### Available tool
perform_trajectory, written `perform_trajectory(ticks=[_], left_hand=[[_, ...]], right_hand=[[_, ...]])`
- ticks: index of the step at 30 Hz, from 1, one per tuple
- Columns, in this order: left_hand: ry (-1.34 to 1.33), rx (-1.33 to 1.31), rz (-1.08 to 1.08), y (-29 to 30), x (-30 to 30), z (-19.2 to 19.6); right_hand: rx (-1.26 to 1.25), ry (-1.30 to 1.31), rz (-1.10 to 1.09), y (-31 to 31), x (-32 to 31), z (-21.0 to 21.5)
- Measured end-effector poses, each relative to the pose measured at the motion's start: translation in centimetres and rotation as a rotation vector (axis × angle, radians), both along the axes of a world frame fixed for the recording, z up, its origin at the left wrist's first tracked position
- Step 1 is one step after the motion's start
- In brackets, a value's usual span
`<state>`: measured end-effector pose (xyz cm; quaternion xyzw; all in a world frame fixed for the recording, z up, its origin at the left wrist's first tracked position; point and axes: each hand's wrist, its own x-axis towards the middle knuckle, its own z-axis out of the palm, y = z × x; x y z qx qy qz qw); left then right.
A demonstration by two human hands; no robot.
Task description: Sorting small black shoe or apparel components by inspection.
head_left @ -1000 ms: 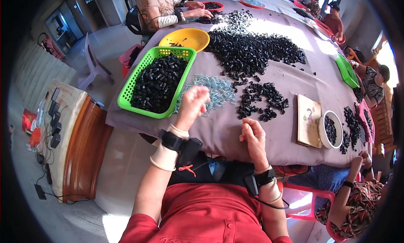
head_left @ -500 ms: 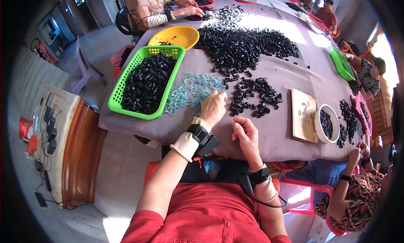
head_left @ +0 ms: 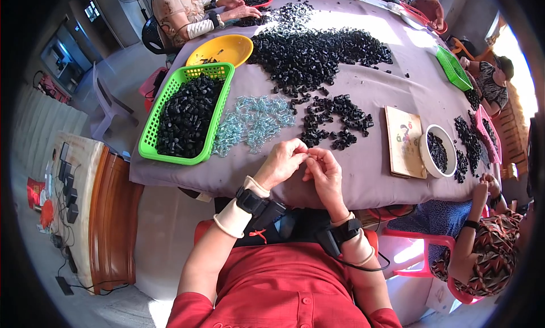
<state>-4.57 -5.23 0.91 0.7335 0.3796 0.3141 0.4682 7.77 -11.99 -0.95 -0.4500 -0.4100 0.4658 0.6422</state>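
Observation:
My left hand point(head_left: 284, 163) and my right hand point(head_left: 325, 177) meet at the fingertips above the table's near edge. Both are pinched closed; whatever sits between the fingers is too small to make out. Just beyond my left hand spreads a pile of small clear bluish pieces point(head_left: 254, 123). A small group of short black cap-like pieces point(head_left: 339, 119) lies beyond my right hand. To the left stands a green basket point(head_left: 145, 138) filled with similar black pieces point(head_left: 190, 115). A much larger heap of black pieces point(head_left: 318, 55) lies farther back.
A yellow bowl point(head_left: 235, 47) sits behind the basket. On the right lie a booklet point(head_left: 404, 140) and a white bowl point(head_left: 451, 160) of black pieces. The grey tablecloth point(head_left: 369, 183) covers the table. Co-workers sit around it, one close on my right point(head_left: 482, 254).
My left hand has drawn back from the clear pieces toward me. My right hand has come up and inward, and the fingertips of both hands now meet. The view has shifted slightly.

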Motion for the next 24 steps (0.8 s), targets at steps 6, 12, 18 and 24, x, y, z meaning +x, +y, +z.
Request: perform_trajectory(ticks=[6, 12, 18, 24], left_hand=[[-0.045, -0.186, -0.086, 0.4, 2.1, 0.8], [0.223, 0.367, 0.174, 2.3, 5.8, 0.7], [0.442, 0.501, 0.186, 3.3, 6.9, -0.7], [0.367, 0.48, 0.152, 2.5, 7.0, 0.0]], right_hand=[[-0.056, -0.254, -0.134, -0.1, 1.9, 0.1], [-0.068, -0.252, -0.287, -0.5, 3.7, -0.2], [-0.051, -0.247, -0.271, -0.6, 3.6, -0.2], [-0.06, -0.265, -0.268, -0.6, 3.8, -0.3]])
